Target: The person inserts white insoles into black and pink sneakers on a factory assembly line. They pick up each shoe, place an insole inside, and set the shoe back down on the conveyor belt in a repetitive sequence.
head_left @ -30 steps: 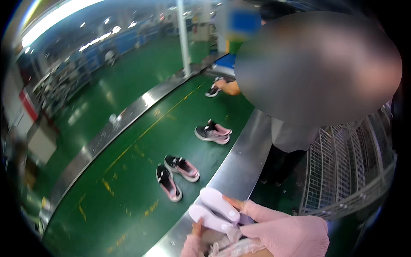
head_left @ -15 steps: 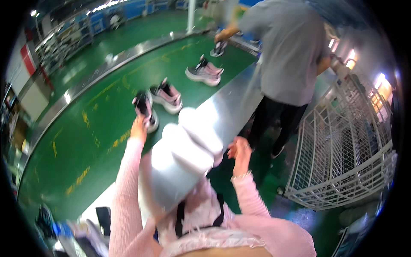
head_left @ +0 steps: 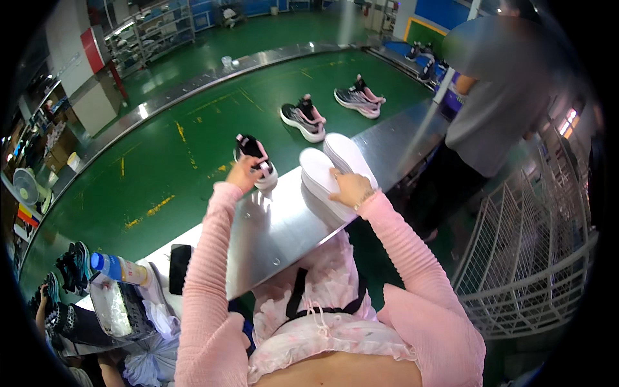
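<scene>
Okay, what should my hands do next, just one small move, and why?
Perhaps draw the nearest black-and-pink shoe toward you with your left hand, since its fingers are at the shoe's heel, while your right hand is occupied, resting on a white foot-shaped piece.

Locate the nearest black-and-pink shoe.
Head view, left of centre: the shoe is held by the left hand, left of the white shoe-shaped pair at the right hand.

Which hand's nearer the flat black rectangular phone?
Left. The left hand, holding a black-and-pink sneaker, is ahead and right of the black phone; the right hand, on the white shoe-shaped pieces, is farther right.
</scene>
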`<action>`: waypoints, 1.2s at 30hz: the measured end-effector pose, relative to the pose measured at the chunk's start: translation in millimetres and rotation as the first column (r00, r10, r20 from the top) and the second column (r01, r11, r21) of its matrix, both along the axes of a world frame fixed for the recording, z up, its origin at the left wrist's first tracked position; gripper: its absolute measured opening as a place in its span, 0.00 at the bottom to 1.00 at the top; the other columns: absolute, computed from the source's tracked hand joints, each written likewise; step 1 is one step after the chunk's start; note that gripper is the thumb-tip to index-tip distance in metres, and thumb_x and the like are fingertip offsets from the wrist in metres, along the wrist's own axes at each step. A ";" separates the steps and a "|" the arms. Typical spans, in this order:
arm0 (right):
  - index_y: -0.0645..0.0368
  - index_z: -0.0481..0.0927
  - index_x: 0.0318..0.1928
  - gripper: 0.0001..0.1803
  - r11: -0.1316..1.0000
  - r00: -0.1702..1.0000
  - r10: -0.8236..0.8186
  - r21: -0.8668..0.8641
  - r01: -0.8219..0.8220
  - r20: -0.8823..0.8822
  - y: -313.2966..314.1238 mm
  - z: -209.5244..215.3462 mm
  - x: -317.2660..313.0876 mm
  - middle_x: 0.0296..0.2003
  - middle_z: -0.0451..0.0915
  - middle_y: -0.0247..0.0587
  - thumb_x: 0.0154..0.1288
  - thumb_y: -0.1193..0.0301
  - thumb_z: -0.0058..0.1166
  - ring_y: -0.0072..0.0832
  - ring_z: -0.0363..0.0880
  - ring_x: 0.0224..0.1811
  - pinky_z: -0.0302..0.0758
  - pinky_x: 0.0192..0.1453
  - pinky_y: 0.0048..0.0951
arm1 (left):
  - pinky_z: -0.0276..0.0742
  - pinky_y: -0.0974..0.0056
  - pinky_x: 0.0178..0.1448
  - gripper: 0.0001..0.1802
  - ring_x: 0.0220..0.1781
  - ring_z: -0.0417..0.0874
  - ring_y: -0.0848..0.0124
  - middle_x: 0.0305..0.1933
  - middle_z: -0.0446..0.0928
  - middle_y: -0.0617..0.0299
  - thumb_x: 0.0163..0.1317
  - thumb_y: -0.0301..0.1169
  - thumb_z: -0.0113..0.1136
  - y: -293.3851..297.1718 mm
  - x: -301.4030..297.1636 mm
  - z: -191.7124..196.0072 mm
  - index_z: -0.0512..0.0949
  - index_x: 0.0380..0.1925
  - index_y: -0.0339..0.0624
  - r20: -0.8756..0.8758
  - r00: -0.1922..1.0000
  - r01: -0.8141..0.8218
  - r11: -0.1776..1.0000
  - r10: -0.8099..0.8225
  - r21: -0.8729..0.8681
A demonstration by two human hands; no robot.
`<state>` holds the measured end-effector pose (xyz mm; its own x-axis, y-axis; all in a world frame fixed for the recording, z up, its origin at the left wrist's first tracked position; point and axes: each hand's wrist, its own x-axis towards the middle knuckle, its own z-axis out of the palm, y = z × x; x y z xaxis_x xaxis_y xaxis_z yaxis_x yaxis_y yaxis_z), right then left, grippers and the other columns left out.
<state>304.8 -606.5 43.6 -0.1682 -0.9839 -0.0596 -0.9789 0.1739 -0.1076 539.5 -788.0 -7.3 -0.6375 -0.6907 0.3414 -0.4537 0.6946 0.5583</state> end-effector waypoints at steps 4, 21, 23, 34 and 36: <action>0.52 0.63 0.51 0.33 1.000 0.998 -0.029 -0.005 0.030 0.057 2.6 3.1 -6.5 0.33 0.76 0.48 0.44 0.55 0.56 0.42 0.75 0.36 0.70 0.38 0.39 | 0.64 0.61 0.53 0.17 0.50 0.66 0.56 0.48 0.66 0.54 0.47 0.31 0.55 -0.2 -8.9 -25.5 0.70 0.39 0.40 -0.062 0.988 -0.151 0.981 0.144 -0.122; 0.57 0.78 0.21 0.05 0.852 0.841 0.427 -0.163 -0.497 -0.332 -117.5 50.3 61.2 0.20 0.76 0.44 0.43 0.71 0.50 0.39 0.77 0.26 0.72 0.27 0.35 | 0.69 0.53 0.41 0.21 0.34 0.74 0.49 0.29 0.74 0.44 0.53 0.44 0.45 -70.2 -30.4 -31.5 0.75 0.30 0.35 -0.260 0.795 -0.561 0.827 0.548 0.031; 0.58 0.79 0.23 0.05 0.875 0.815 0.455 0.013 -0.483 -0.359 -139.3 54.7 88.2 0.25 0.78 0.43 0.45 0.72 0.50 0.34 0.78 0.29 0.74 0.28 0.31 | 0.68 0.53 0.40 0.21 0.34 0.74 0.49 0.29 0.74 0.43 0.53 0.43 0.46 -75.6 -18.7 -20.3 0.75 0.28 0.34 -0.131 0.818 -0.555 0.828 0.560 0.079; 0.54 0.79 0.31 0.10 0.983 0.969 0.164 -0.115 -0.144 0.185 -220.2 -50.1 125.0 0.33 0.77 0.45 0.51 0.66 0.47 0.36 0.76 0.39 0.72 0.42 0.32 | 0.66 0.62 0.49 0.24 0.45 0.73 0.56 0.42 0.72 0.45 0.50 0.34 0.53 -80.8 4.3 -44.4 0.66 0.47 0.34 -0.067 0.955 -0.269 0.939 0.289 0.216; 0.48 0.77 0.38 0.13 0.988 0.943 0.103 0.074 -0.133 0.316 -236.2 -47.4 156.5 0.43 0.74 0.43 0.53 0.63 0.43 0.33 0.71 0.47 0.67 0.50 0.30 | 0.66 0.64 0.48 0.22 0.44 0.74 0.60 0.42 0.73 0.48 0.50 0.28 0.51 -70.4 34.2 -35.4 0.66 0.47 0.35 -0.198 0.929 -0.250 0.924 0.313 0.290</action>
<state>461.3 -842.7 -3.8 -0.0098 -0.9831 -0.1827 -0.9136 0.0831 -0.3981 573.6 -858.5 -42.6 -0.3265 -0.9127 0.2456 -0.4423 0.3772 0.8137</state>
